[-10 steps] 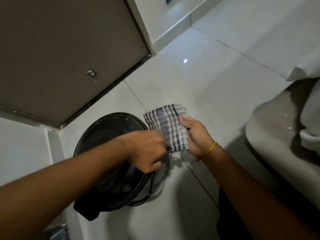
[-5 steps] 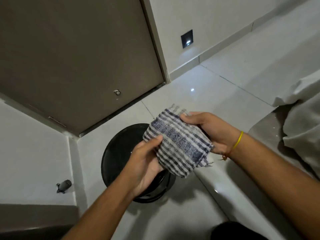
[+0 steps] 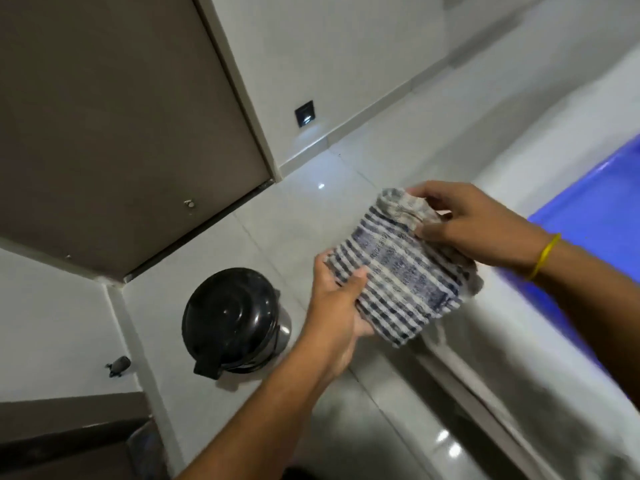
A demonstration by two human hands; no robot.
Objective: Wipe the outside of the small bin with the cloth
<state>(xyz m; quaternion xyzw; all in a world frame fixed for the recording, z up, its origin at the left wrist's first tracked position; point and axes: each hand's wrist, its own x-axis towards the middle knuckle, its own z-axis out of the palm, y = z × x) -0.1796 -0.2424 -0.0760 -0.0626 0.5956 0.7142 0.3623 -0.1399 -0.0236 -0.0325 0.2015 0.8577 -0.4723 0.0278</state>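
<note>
Tiled floor; bin (base hidden), cloth aloft.

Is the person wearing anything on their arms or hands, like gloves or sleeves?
No gloves and no sleeves show. Both forearms are bare right up to the picture's edge. The right hand has a thin yellow band around its wrist. The left hand wears nothing, no ring or watch in view.
</note>
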